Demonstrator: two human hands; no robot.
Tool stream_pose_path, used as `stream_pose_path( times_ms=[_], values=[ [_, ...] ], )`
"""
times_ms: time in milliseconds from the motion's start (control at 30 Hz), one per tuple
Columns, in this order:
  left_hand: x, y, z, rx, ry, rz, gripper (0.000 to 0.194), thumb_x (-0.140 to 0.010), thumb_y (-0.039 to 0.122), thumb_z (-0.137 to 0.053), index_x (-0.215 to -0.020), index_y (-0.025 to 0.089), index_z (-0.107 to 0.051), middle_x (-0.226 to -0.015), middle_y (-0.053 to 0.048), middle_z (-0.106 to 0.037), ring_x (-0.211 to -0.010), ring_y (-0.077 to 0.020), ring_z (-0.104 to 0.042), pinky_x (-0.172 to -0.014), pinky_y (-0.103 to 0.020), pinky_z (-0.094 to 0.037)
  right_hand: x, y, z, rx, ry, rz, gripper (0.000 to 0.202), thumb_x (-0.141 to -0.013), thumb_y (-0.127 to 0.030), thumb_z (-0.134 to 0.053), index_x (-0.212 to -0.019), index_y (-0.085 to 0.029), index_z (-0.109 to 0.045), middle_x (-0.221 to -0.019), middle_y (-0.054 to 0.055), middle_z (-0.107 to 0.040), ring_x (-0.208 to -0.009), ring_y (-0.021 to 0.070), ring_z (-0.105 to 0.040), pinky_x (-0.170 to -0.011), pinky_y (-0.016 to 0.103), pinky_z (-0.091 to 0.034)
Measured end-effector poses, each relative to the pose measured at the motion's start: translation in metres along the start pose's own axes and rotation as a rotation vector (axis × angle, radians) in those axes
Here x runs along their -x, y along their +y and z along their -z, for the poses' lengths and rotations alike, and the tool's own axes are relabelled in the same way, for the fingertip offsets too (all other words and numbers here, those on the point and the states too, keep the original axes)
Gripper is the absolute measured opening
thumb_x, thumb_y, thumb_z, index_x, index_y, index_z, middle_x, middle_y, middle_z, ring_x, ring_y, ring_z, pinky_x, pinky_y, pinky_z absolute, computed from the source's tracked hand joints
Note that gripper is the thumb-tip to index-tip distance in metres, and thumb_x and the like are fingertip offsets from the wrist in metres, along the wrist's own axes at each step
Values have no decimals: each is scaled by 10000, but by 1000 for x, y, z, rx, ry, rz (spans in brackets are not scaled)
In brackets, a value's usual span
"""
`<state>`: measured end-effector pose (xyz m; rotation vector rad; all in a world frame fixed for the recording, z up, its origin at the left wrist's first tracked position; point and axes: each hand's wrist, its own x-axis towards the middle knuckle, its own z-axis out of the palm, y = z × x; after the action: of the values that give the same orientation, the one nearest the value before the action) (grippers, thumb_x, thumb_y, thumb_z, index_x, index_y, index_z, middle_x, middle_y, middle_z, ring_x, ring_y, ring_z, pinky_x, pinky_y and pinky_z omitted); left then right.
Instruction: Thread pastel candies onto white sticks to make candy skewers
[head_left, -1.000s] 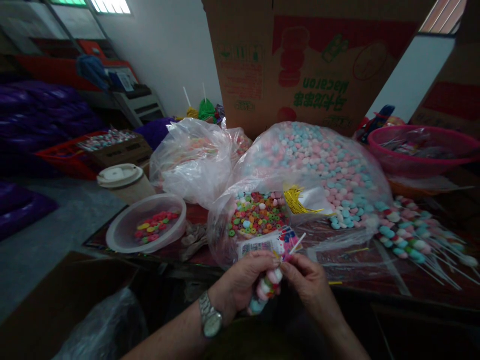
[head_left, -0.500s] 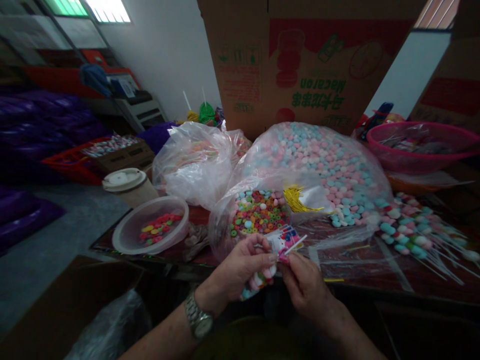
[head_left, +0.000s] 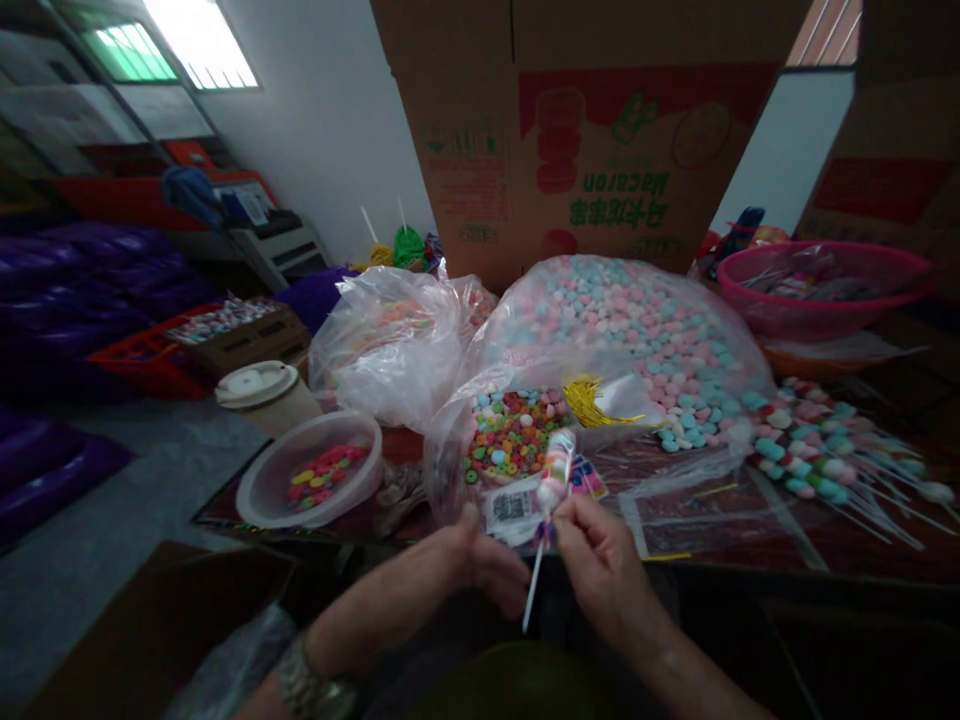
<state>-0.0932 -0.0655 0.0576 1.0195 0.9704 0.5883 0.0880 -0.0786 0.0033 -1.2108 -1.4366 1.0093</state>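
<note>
My right hand point(head_left: 604, 560) pinches a wrapped marshmallow candy stick point(head_left: 556, 470) near the gathered neck of its clear wrapper. The candy end points up and away, and the white stick slants down toward me. To the left of it, my left hand point(head_left: 480, 562) is off the candy, fingers stretched out and slightly blurred. Printed cards point(head_left: 510, 508) lie on the table edge behind the hands, one showing a square code. Just beyond, an open clear bag holds colourful ring candies point(head_left: 510, 430). Gold twist ties point(head_left: 592, 402) rest on the plastic beside it.
A large bag of pastel marshmallows point(head_left: 637, 320) fills the table's middle. Several finished-looking candy skewers point(head_left: 817, 450) lie at right, below a pink basin point(head_left: 817, 315). At left are a translucent bowl point(head_left: 255, 490) and a lidded tub point(head_left: 262, 390). A cardboard box point(head_left: 465, 150) stands behind.
My left hand has let go of the candy and moved left and down. In my right hand the candy stick has turned over, candy end now up. The view has shifted slightly.
</note>
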Motion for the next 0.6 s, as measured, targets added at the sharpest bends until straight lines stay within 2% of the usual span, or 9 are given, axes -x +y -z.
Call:
stream_pose_path(
  times_ms=[67,133,200,300,400,467,533,567,600],
  values=[
    [-2,-10,-11,-127,94,-35,262,-651,465,-711,-738,220,-746,-811,-68,-720,-866,-248,-637,-849,-307,-486,4,-3,-5,-25,-73,5,253,-827,-259,-428,-586,-208,-372,-560,-48,-393,-541,103,-376,-514,226,-291],
    [-9,-19,-21,-164,193,-98,217,-603,327,-757,-799,236,-742,-921,-40,-715,-955,-230,-602,-885,-259,-457,9,-3,-11,-74,-104,-58,262,-823,-299,-442,-585,-206,-382,-560,-47,-395,-544,103,-372,-518,226,-300],
    [-20,-25,-29,-178,233,-119,177,-685,359,-682,-763,206,-724,-881,-48,-707,-889,-217,-607,-820,-260,-478,12,-1,-13,-183,-148,-199,290,-837,-391,-425,-611,-209,-409,-521,-62,-370,-484,95,-338,-465,219,-287],
    [-39,-35,-37,-250,291,-181,351,-826,433,-488,-659,165,-644,-648,-36,-638,-652,-175,-580,-637,-258,-479,13,6,-7,-245,-234,-336,393,-858,-514,-370,-619,-210,-440,-437,-75,-356,-392,91,-317,-391,215,-261],
    [-56,-48,-49,-613,282,-309,377,-867,383,-414,-630,158,-602,-559,-17,-591,-534,-143,-526,-532,-233,-417,15,16,7,-157,-3,-211,323,-821,-491,-517,-724,-183,-528,-600,-15,-536,-552,117,-494,-513,219,-397],
    [-64,-55,-60,-934,28,-359,338,-858,359,-448,-657,159,-633,-567,-21,-614,-508,-140,-524,-494,-227,-378,23,28,24,-176,150,-182,287,-786,-449,-602,-883,-183,-554,-735,7,-607,-665,139,-564,-612,240,-457],
    [-74,-55,-66,-1178,-188,-406,295,-837,392,-518,-708,172,-668,-601,-26,-646,-536,-152,-555,-517,-237,-380,41,43,53,-188,283,-249,303,-785,-439,-621,-943,-190,-553,-720,1,-630,-636,146,-589,-602,252,-482],
    [-80,-52,-65,-1263,-171,-430,301,-833,421,-537,-718,178,-674,-640,-34,-663,-594,-167,-584,-566,-250,-399,55,51,74,-154,389,-278,289,-785,-434,-627,-925,-190,-561,-684,-5,-630,-598,144,-588,-573,249,-484],
    [-86,-48,-61,-1328,-53,-445,295,-847,415,-531,-740,182,-676,-699,-45,-679,-673,-183,-607,-636,-271,-415,72,58,97,-79,510,-285,282,-781,-421,-642,-931,-193,-569,-668,-13,-627,-575,138,-581,-552,243,-482]
  ],
)
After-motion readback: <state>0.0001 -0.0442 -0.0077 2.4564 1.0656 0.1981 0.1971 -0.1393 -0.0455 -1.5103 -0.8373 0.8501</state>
